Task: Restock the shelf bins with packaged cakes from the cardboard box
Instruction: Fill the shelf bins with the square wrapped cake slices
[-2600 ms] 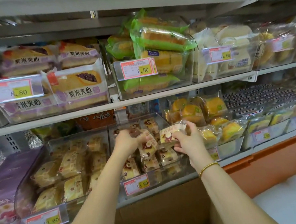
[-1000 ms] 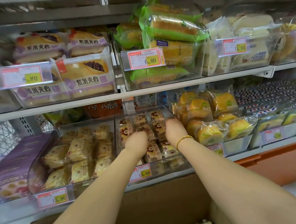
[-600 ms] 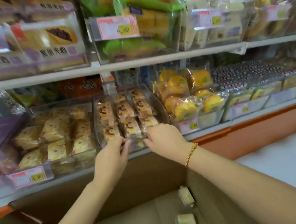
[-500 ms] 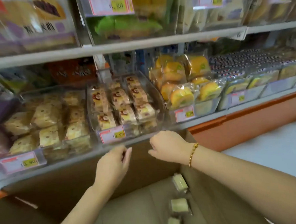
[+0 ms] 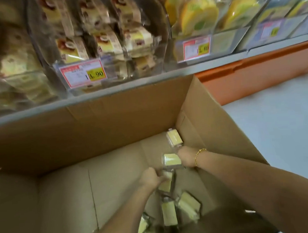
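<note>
Below the shelf stands an open cardboard box, and both my hands are down inside it. My left hand curls round the edge of a pale yellow packaged cake. Just beyond it, my right hand, with a gold bracelet at the wrist, holds another packaged cake; its fingers are hidden behind the pack. One more cake lies in the box's far right corner. Several cakes lie loose on the box bottom near me. Above, the clear shelf bin with a 13.90 tag holds rows of wrapped cakes.
Right of that bin, another clear bin holds round yellow cakes. A bin of pale cakes sits to the left. The grey shelf edge overhangs the box's far wall. An orange shelf base and pale floor lie to the right.
Both hands left the shelf bin, dropped into the cardboard box and each took hold of a packaged cake. The view tilted down from the shelves to the box.
</note>
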A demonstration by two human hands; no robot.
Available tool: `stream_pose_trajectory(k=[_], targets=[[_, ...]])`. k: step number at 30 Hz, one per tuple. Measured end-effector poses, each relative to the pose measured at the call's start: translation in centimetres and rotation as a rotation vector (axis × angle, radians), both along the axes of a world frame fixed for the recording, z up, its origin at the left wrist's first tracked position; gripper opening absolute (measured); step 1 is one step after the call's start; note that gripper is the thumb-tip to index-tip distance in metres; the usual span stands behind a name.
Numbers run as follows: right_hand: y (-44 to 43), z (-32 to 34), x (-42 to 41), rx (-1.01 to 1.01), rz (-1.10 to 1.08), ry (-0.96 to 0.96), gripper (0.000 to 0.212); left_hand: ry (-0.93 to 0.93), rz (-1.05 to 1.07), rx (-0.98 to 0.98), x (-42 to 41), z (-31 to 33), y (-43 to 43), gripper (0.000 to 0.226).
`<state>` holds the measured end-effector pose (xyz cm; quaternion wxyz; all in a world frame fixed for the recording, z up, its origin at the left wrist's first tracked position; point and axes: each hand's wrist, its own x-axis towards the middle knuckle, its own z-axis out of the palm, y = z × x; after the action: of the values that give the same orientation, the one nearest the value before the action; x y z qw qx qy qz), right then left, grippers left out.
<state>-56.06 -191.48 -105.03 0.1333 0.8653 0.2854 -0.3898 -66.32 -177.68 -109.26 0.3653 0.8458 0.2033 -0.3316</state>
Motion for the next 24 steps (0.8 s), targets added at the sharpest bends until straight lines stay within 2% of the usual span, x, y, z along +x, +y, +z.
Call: stream_pose_trajectory(k=[6,8,11,16,19,22,23,24], targets=[[0.1,-3.4,0.6,0.084,-0.152,-0.044,0.056,0.081,0.068,-0.016,-1.2,-3.3,-2.3,0.070],[0.3,-4.4,0.4,0.082,-0.173,-0.042,0.065,0.086,0.068,0.057,-1.3,-4.2,-2.4,0.081],[0.7,-5.6,0.0,0.086,-0.168,-0.092,0.069,0.050,0.024,0.153,-1.5,-4.8,-2.9,0.081],[0.3,-6.9,-1.0,0.123,-0.164,-0.182,0.066,-0.041,0.066,0.187,-2.1,-6.0,-2.5,0.067],[-0.5,-7.5,-1.3,0.159,-0.222,-0.169,0.069,-0.048,0.215,0.041,-2.1,-6.3,-0.6,0.066],[-0.7,-7.2,-1.2,0.294,-0.524,-0.062,0.068,0.003,0.602,-0.279,-1.6,-6.5,2.2,0.075],[-0.5,-6.8,-1.1,0.370,-0.672,-0.005,0.062,0.034,0.747,-0.422,-1.4,-5.9,3.3,0.065],[-0.2,-6.2,-1.0,0.455,-0.823,0.074,0.054,0.061,0.869,-0.587,-1.2,-5.1,4.5,0.046]])
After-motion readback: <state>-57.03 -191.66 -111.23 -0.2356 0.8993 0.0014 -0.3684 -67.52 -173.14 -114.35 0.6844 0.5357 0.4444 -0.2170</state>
